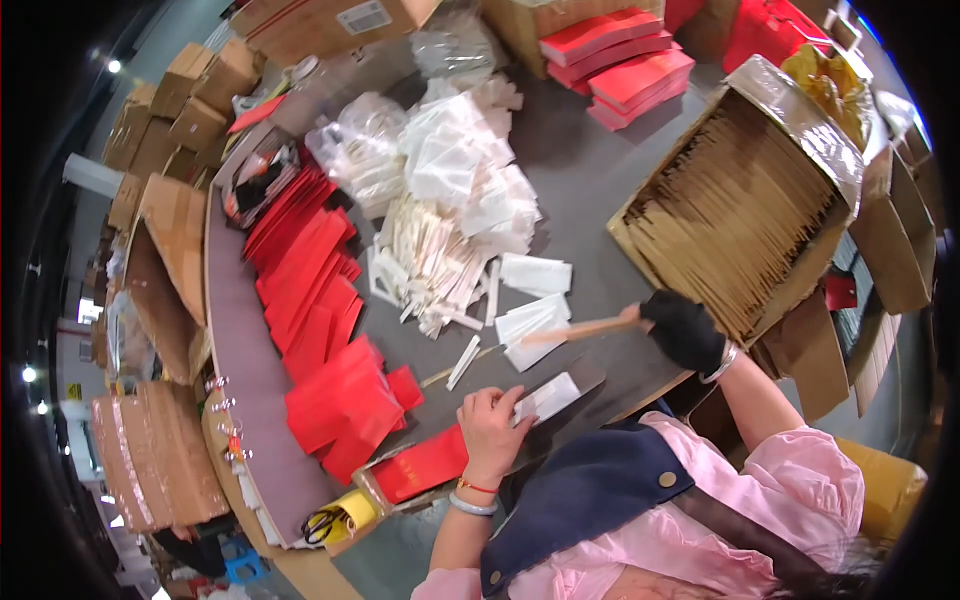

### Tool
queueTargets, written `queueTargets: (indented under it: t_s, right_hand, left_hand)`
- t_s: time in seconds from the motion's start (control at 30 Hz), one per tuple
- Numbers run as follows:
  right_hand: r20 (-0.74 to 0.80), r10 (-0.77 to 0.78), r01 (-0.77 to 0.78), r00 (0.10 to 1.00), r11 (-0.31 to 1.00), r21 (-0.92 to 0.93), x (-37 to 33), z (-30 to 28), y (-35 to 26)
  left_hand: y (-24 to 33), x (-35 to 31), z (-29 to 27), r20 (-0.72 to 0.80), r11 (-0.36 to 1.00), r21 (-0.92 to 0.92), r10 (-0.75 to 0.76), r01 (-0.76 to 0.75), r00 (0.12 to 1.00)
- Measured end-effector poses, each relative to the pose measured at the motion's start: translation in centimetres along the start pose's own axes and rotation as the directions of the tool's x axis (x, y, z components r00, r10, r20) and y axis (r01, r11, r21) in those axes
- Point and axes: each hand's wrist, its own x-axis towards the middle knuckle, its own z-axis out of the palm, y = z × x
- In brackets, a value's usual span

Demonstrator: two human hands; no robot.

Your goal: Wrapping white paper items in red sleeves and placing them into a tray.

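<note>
Left hand [492, 428] at white slip [552, 393]; white heap [450, 160] beyond, red stacks [340, 405] leftward.

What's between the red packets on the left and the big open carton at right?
In the head view: heaped white slips, clear plastic, then grey tabletop.

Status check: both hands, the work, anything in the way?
Left hand at white packet. Gloved right hand gripping tan stick, blurred. Stick partly covers white slips.
</note>
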Motion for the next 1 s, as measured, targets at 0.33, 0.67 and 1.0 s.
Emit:
queueTargets:
  t_s: [0.33, 0.67, 1.0]
  right_hand:
    - [0.389, -0.036, 0.116, 0.921, 0.976, -0.183, -0.5, 9.7, -1.5]
    - [0.321, 0.072, -0.176, 0.944, 0.935, 0.307, -2.0, 18.7, -0.3]
    - [0.463, -0.134, 0.275, 0.876, 0.928, -0.253, 2.3, 10.5, -6.3]
  left_hand:
    - [-1.5, -3.3, -0.5, 0.031, 1.000, -0.001, -0.009, 0.009, 0.999]
    - [-0.5, -1.6, 1.8, 0.060, 0.997, 0.068, 0.025, -0.029, 0.998]
    - [0.7, 1.0, -1.9, 0.472, 0.953, 0.190, 0.122, -0.236, 0.873]
